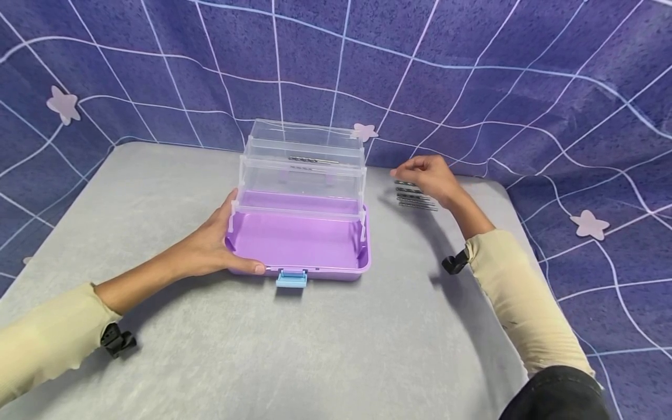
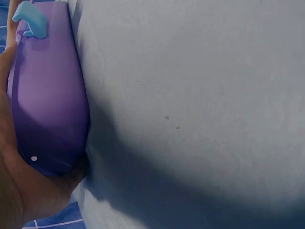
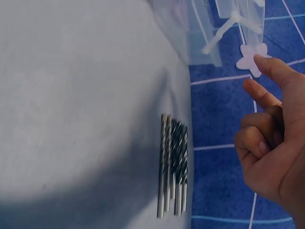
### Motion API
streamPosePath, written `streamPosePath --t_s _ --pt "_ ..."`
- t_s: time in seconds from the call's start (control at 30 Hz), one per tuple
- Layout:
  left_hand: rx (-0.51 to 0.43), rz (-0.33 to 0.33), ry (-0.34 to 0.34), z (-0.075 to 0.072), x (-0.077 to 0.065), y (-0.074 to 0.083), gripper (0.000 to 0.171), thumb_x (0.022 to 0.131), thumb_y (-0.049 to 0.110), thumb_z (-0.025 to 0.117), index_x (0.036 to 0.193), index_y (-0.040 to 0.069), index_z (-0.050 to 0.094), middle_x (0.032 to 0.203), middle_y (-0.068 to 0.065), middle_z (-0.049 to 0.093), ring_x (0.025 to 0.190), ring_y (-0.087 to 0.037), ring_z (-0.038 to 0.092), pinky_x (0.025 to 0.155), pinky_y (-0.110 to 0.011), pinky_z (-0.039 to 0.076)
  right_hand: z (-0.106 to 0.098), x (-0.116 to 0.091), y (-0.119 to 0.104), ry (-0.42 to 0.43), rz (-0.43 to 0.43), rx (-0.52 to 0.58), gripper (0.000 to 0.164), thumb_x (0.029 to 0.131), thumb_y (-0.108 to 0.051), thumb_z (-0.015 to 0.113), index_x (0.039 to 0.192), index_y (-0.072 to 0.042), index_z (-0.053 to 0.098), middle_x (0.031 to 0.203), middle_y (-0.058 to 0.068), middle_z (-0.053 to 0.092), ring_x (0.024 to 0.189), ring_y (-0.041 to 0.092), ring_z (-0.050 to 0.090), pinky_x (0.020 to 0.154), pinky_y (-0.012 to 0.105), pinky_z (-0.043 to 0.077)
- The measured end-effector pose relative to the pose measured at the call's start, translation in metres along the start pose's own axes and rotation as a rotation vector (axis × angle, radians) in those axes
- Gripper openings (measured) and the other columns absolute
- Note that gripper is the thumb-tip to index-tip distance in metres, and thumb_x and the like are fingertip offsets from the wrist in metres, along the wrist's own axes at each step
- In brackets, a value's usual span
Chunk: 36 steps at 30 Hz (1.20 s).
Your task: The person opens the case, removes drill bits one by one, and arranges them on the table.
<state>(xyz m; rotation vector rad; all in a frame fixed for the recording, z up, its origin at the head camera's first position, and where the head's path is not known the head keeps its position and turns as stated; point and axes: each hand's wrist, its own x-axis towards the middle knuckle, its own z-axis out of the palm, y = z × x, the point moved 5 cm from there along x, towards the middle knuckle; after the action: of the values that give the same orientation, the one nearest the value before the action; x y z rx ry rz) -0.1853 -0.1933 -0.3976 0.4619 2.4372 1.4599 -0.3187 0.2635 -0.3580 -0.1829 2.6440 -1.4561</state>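
A purple storage box (image 1: pixel 301 239) with clear fold-out trays (image 1: pixel 304 149) stands with its trays raised. My left hand (image 1: pixel 212 245) grips the box's left end, the thumb along the front wall and the fingers round the side. In the left wrist view the hand (image 2: pixel 33 191) wraps the purple end (image 2: pixel 50 95). A dark drill bit (image 1: pixel 313 160) lies in one clear tray. Right of the box, several drill bits (image 1: pixel 415 198) lie side by side on the table. Above them hovers my right hand (image 1: pixel 427 177). In the right wrist view its thumb and index finger are apart with nothing between them.
The grey table (image 1: pixel 336 350) carries the box and the bits. A light blue latch (image 1: pixel 291 279) hangs at the box's front. Behind the table is a dark blue cloth (image 1: pixel 388 76) with pale lines and stars.
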Motion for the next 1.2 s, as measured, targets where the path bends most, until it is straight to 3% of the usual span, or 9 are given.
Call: streamPosePath --t_s 0.1,0.23,0.37,0.47,0.63,0.77,0.97,1.1,1.2 --pt "0.025 -0.005 0.004 -0.001 0.000 0.000 0.164 0.066 0.028 0.113 0.182 0.036 -0.002 0.176 -0.013 0.037 0.143 -0.038 0.061 0.126 -0.067 0.043 0.004 0.002 -0.006 0.011 -0.013 -0.019 0.029 0.098 -0.038 0.087 0.111 -0.013 0.089 0.094 -0.018 0.079 0.096 0.011 0.063 0.089 0.028 0.051" --pt "0.030 -0.009 0.006 -0.001 -0.001 -0.001 0.164 0.066 0.029 0.113 0.182 0.038 -0.003 0.177 -0.014 0.035 0.144 -0.039 0.059 0.128 -0.069 0.042 0.009 0.005 -0.016 0.019 -0.024 -0.052 0.035 0.097 -0.044 0.087 0.111 -0.011 0.089 0.098 -0.011 0.079 0.099 0.013 0.064 0.091 0.032 0.051" --pt "0.009 0.008 0.002 0.000 -0.001 -0.001 0.161 0.066 0.027 0.113 0.180 0.043 0.001 0.173 -0.010 0.040 0.140 -0.037 0.063 0.123 -0.065 0.048 0.014 0.009 -0.025 0.026 -0.028 -0.068 0.039 0.098 -0.047 0.085 0.112 -0.011 0.088 0.111 -0.007 0.083 0.114 0.017 0.069 0.101 0.034 0.051" --pt "-0.008 0.019 -0.003 0.000 -0.001 0.000 0.158 0.066 0.025 0.113 0.179 0.048 0.004 0.169 -0.007 0.045 0.135 -0.036 0.067 0.117 -0.061 0.053 0.018 0.014 -0.033 0.041 -0.041 -0.040 0.035 0.098 -0.045 0.085 0.110 -0.012 0.088 0.108 -0.009 0.084 0.114 0.018 0.070 0.100 0.033 0.052" --pt "-0.021 0.034 -0.006 0.000 0.000 0.000 0.158 0.066 0.023 0.113 0.178 0.050 0.005 0.167 -0.006 0.048 0.133 -0.035 0.069 0.114 -0.059 0.055 0.029 0.021 -0.050 0.062 -0.096 0.059 0.021 0.097 -0.033 0.087 0.101 -0.012 0.088 0.092 -0.018 0.082 0.105 0.011 0.071 0.096 0.029 0.053" --pt "-0.030 0.041 -0.010 0.001 0.000 0.001 0.157 0.067 0.022 0.113 0.178 0.050 0.005 0.166 -0.006 0.050 0.131 -0.035 0.070 0.112 -0.058 0.057 0.036 0.024 -0.063 0.074 -0.150 0.110 0.017 0.096 -0.025 0.087 0.100 -0.008 0.088 0.086 -0.017 0.081 0.093 0.010 0.068 0.086 0.026 0.053" --pt "-0.036 0.044 -0.012 0.002 0.001 0.000 0.156 0.067 0.021 0.112 0.178 0.050 0.007 0.165 -0.005 0.049 0.130 -0.035 0.070 0.109 -0.055 0.059 0.048 0.027 -0.078 0.067 -0.192 0.034 0.016 0.094 -0.027 0.089 0.101 -0.013 0.090 0.081 -0.016 0.075 0.075 0.008 0.052 0.067 0.026 0.042" --pt "-0.038 0.033 -0.012 0.002 0.000 -0.001 0.156 0.067 0.020 0.112 0.178 0.050 0.006 0.165 -0.005 0.049 0.130 -0.035 0.070 0.108 -0.054 0.060 0.057 0.029 -0.086 0.054 -0.230 -0.012 0.016 0.093 -0.023 0.090 0.103 -0.011 0.091 0.071 -0.011 0.068 0.066 0.007 0.045 0.061 0.025 0.037" --pt "-0.042 0.026 -0.014 0.002 0.001 -0.001 0.156 0.067 0.021 0.113 0.177 0.051 0.006 0.165 -0.005 0.049 0.129 -0.035 0.071 0.107 -0.052 0.060 0.064 0.031 -0.090 0.045 -0.255 -0.033 0.015 0.093 -0.019 0.090 0.104 -0.010 0.091 0.070 -0.014 0.067 0.062 0.006 0.043 0.058 0.024 0.034"
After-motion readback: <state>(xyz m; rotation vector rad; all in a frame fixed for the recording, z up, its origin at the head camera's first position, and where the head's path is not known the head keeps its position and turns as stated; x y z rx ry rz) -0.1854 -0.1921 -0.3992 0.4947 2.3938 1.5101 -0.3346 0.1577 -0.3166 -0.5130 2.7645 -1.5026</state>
